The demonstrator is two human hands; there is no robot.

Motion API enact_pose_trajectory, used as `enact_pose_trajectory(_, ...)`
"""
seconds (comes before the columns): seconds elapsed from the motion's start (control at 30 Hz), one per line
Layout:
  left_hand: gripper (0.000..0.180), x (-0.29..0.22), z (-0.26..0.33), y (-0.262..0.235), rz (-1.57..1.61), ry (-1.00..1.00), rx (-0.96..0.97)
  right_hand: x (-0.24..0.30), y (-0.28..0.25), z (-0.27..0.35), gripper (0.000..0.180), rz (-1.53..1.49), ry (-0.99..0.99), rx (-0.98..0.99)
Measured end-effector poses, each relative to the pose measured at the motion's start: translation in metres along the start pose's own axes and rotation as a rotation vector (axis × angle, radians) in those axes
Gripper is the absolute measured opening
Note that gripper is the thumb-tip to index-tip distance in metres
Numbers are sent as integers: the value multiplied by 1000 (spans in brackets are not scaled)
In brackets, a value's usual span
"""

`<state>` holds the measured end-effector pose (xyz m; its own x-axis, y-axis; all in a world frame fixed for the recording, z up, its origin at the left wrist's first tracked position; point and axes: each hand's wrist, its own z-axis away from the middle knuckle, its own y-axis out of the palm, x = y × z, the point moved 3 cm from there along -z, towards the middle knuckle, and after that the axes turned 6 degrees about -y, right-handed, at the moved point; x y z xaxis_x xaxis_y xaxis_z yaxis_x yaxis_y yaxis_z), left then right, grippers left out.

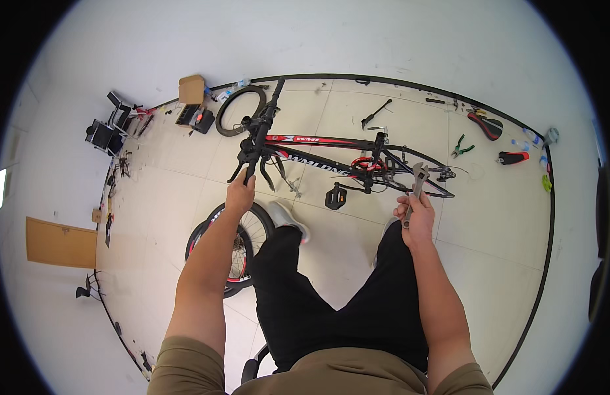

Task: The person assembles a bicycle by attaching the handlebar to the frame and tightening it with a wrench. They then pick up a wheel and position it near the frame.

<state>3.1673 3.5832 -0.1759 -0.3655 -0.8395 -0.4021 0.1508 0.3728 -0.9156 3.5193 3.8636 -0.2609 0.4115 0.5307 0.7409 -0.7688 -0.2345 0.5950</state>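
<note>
The left hand's grip (241, 194) is wrapped around the near end of the handlebar (260, 135), probably to steady the bicycle frame (311, 162) on the floor (344, 247); the right hand's grip (417, 214) grasps one adjustable wrench (420, 176) by its handle, leaving the head free, perhaps for turning a fastener. The frame lies crosswise before the feet, likely so both ends stay reachable. Counted outward: one frame, one pedal (336, 196) clearly seen, apparently two overlapping wheels (239, 242) by the left leg, one tyre (219, 118) beyond the handlebar, one pair of pliers (460, 146) and one saddle (487, 126) at right.
</note>
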Motion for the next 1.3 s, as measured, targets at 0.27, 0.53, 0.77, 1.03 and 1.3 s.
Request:
enact_pose_trajectory(0.27, 41, 1, 10, -1, 41, -22, 7, 7, 4, -4, 35, -63, -2, 3)
enact_pose_trajectory(0.53, 40, 6, 7, 3, 50, 55, -72, 12, 3, -6, 37, -77, -13, 1)
enact_pose_trajectory(0.77, 44, 5, 6, -2, 11, 7, -9, 5, 14, 5, 26, -95, -13, 15)
enact_pose_trajectory(1.03, 47, 14, 7, -10, 29, 55, -6, -1, 25, 17, 27, -114, -8, 10)
enact_pose_trajectory(1.3, 42, 20, 2, -11, 13, 93, -60, -12, 37, 39, 28, -167, -16, 15)
